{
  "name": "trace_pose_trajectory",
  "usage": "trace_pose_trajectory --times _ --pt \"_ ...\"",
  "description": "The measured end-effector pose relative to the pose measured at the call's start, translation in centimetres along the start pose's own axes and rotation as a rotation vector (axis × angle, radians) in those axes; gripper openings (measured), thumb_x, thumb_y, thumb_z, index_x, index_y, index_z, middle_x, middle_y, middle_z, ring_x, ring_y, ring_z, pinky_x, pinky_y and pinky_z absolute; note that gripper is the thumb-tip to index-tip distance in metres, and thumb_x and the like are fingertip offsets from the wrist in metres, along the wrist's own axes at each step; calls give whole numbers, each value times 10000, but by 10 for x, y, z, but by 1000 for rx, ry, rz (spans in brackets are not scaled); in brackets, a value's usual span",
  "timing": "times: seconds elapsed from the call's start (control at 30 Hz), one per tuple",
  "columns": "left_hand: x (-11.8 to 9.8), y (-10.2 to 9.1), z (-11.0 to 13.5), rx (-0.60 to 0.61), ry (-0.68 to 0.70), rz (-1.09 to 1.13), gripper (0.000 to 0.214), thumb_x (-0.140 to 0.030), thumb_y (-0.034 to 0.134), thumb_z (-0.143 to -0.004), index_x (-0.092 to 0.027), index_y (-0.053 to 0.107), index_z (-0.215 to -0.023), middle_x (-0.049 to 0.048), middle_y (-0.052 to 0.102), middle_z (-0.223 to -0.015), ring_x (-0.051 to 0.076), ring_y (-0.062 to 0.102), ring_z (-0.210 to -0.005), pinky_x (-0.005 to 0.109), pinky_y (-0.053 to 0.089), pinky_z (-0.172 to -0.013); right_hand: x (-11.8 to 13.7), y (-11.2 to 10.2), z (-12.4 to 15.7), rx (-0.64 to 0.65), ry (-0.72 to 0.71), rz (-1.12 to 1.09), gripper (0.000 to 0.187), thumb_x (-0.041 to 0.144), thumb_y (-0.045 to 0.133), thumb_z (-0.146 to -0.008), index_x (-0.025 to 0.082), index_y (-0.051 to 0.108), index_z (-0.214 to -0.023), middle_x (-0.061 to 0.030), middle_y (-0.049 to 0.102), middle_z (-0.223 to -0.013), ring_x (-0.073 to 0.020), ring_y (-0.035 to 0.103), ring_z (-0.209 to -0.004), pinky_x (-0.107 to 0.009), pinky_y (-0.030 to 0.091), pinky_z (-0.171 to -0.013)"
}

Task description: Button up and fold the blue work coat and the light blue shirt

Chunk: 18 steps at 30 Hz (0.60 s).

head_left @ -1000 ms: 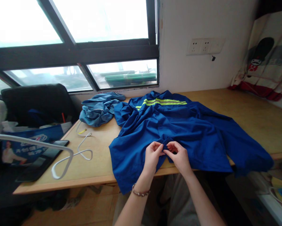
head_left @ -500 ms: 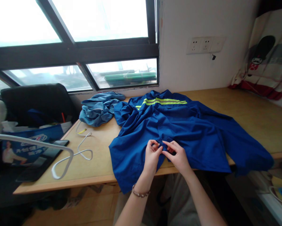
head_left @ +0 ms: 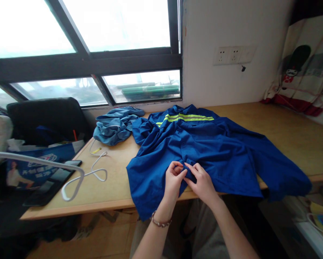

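A royal-blue work jacket (head_left: pixel 226 151) with a yellow reflective stripe across its far end lies spread on the wooden desk (head_left: pixel 282 129). My left hand (head_left: pixel 173 180), with a bead bracelet on the wrist, pinches the front edge of the jacket near its lower hem. My right hand (head_left: pixel 201 181) pinches the same fold from the right. Fingertips of both hands meet on the cloth. The hem hangs over the desk's front edge.
A crumpled lighter-blue garment (head_left: pixel 117 124) lies at the back left by the window. A white clothes hanger (head_left: pixel 69 180) sticks out over the desk's left edge. A black chair (head_left: pixel 45 118) with a printed bag stands left. Sockets sit on the wall; a patterned cloth hangs right.
Both hands stayed on the jacket's front edge; the fingers shifted slightly up and to the left along the fold. The view moved a little.
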State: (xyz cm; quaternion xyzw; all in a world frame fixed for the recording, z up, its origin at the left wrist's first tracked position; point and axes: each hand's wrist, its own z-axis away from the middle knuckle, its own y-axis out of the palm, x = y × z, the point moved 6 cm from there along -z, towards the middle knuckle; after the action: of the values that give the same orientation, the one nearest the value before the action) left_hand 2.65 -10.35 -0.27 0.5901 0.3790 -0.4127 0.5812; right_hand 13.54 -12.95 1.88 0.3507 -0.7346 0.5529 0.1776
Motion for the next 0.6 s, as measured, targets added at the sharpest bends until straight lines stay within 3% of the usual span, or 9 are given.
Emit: trace_pose_trajectory --times 0.17,0.23,0.3,0.4,0.47,0.6 --pt "-12 -1 18 23 45 -309 259 -242 648 -666 -177 494 -865 4 604 -689 130 573 -635 227 437 -597 -1 -13 23 -45 -31 66 551 222 494 -819 279 327 -1341 -63 511 -947 -219 508 -901 -375 461 -794" --pt "-27 -8 36 20 178 -571 329 -264 635 -685 -188 518 -983 58 638 -876 187 599 -822 305 467 -729 -12 -32 40 -124 -66 135 519 206 460 -835 277 337 -1334 -72 524 -1031 -226 490 -991 -395 434 -860" --pt "-41 -21 58 24 338 -896 437 -247 629 -689 -216 516 -1110 95 590 -1112 251 512 -1076 424 393 -909 -33 -60 61 -236 -87 267 455 230 464 -839 279 411 -1288 -70 532 -1093 -240 456 -1076 -428 386 -929" --pt "-53 -61 84 -32 424 -1374 540 -176 626 -645 -277 534 -1167 80 471 -1301 341 278 -1272 593 163 -1002 -85 -109 92 -333 -52 451 503 369 559 -780 263 457 -1262 -68 516 -1199 -297 385 -1175 -496 291 -1003" --pt "-59 -100 92 -82 377 -1536 553 -117 571 -635 -293 554 -1159 68 464 -1310 346 262 -1279 609 127 -1000 -122 -134 107 -279 -69 488 562 451 572 -743 262 465 -1261 -60 506 -1236 -314 377 -1189 -505 286 -1010" --pt "-77 -170 91 -52 285 -1412 449 -131 471 -657 -336 641 -1020 15 593 -1162 292 448 -1166 553 219 -1008 -173 -166 124 -185 -9 403 389 424 449 -798 290 572 -1142 -21 560 -1180 -278 479 -1113 -471 351 -987"
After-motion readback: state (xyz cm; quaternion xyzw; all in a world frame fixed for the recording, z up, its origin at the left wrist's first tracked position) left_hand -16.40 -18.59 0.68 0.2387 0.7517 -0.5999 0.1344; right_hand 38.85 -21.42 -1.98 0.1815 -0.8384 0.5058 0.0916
